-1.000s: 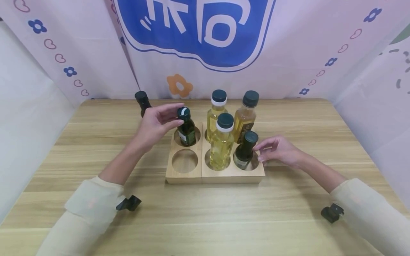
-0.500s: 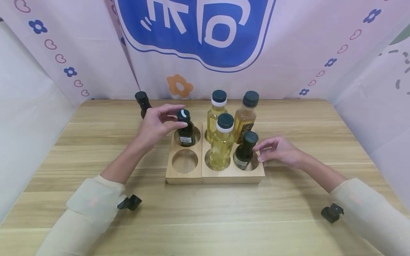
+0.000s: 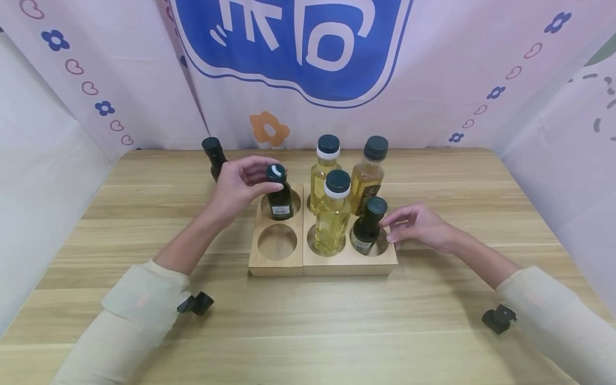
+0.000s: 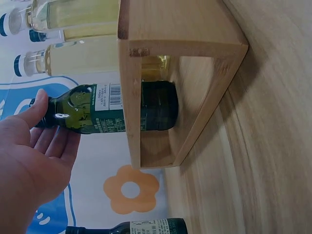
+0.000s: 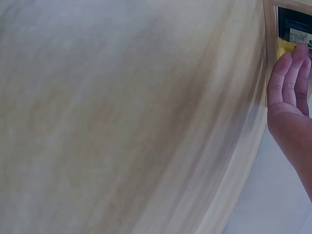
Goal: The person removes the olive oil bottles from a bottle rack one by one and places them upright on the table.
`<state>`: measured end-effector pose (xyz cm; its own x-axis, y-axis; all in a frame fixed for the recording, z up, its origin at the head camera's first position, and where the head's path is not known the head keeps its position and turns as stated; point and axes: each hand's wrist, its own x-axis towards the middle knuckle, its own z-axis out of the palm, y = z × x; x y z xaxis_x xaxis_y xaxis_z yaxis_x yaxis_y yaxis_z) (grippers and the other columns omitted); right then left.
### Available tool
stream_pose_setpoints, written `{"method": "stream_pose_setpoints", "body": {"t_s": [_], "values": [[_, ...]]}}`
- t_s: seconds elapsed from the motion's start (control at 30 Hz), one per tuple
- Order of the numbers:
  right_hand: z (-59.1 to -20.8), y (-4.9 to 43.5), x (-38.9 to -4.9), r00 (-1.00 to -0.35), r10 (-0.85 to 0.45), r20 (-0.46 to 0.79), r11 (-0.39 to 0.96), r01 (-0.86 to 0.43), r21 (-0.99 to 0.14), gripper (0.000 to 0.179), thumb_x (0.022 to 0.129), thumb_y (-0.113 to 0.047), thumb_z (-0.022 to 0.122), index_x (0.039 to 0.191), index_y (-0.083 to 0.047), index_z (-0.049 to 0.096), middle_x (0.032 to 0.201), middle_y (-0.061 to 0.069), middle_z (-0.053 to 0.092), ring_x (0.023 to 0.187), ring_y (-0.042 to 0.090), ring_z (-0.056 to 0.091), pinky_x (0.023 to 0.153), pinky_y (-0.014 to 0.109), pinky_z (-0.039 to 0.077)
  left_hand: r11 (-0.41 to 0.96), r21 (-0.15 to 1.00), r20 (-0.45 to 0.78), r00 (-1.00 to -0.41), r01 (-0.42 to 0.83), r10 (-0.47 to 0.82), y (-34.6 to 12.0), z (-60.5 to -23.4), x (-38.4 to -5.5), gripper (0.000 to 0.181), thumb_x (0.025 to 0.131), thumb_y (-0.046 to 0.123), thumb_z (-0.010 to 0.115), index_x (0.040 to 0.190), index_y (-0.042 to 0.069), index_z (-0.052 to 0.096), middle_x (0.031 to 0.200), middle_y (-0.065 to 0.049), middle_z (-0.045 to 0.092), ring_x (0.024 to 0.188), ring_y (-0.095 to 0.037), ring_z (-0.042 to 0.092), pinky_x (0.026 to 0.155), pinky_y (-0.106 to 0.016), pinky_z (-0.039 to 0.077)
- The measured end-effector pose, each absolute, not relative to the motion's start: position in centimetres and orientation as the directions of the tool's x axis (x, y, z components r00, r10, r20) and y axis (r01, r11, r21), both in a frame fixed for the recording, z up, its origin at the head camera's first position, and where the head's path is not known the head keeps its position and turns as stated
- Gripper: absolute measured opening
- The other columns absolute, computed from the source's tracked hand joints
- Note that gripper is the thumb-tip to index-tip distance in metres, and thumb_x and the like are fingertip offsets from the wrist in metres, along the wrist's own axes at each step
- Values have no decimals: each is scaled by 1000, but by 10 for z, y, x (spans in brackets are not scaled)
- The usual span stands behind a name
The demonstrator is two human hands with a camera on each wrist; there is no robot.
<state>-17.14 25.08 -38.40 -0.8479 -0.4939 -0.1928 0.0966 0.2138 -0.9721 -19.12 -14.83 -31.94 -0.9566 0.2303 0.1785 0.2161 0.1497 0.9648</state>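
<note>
head view: left hand (image 3: 236,184) is pinching dark bottle (image 3: 280,207) near its cap (image 3: 275,170); bottle is standing in far-left hole (image 3: 297,202) of wooden rack (image 3: 332,261). right hand (image 3: 417,226) is hanging at rack's right edge, fingers loose, contact unclear. sound handling, likely: keeping bottle vertical, centred in hole.

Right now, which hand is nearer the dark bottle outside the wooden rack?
Left. The left hand is just in front of the dark bottle; the right hand is across the rack.

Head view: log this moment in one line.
Left hand: pinches dark bottle in rack's rear-left hole; right hand: at rack's right edge; front-left hole: vacant
</note>
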Motion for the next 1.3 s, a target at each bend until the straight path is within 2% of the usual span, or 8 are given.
{"method": "stream_pose_setpoints", "body": {"t_s": [0.43, 0.57, 1.07, 1.3], "values": [[-383, 250, -171, -846, -494, -199, 221, 100, -970, 33, 81, 12, 76, 99, -15, 79, 104, -3, 76, 88, 14, 73, 79, 29, 64, 129, 961, 220, -959, 245, 180, -146, -322, -189, 43, 84, -13, 79, 125, -11, 66, 117, -20, 74, 94, -8, 75, 90, -27, 61], [-382, 250, -171, -843, -502, -195, 225, 90, -970, 30, 82, 12, 76, 102, -10, 79, 104, -4, 76, 88, 15, 73, 80, 29, 64, 132, 959, 226, -960, 249, 165, -146, -322, -189, 43, 83, -11, 80, 124, -10, 67, 116, -19, 74, 94, -8, 76, 90, -26, 60], [-381, 250, -172, -843, -498, -201, 236, 91, -968, 29, 81, 13, 77, 101, -8, 79, 103, -2, 76, 87, 15, 73, 79, 29, 64, 82, 954, 277, -954, 288, 118, -146, -320, -188, 42, 84, -12, 79, 124, -13, 66, 108, -3, 79, 94, -8, 76, 91, -26, 60], [-382, 250, -172, -842, -500, -202, 243, 88, -966, 28, 81, 13, 76, 105, -2, 77, 102, -5, 76, 87, 15, 74, 79, 30, 64, 49, 952, 296, -949, 303, 109, -146, -319, -188, 41, 84, -13, 79, 123, -12, 67, 103, 4, 80, 94, -10, 76, 92, -27, 60]]}}
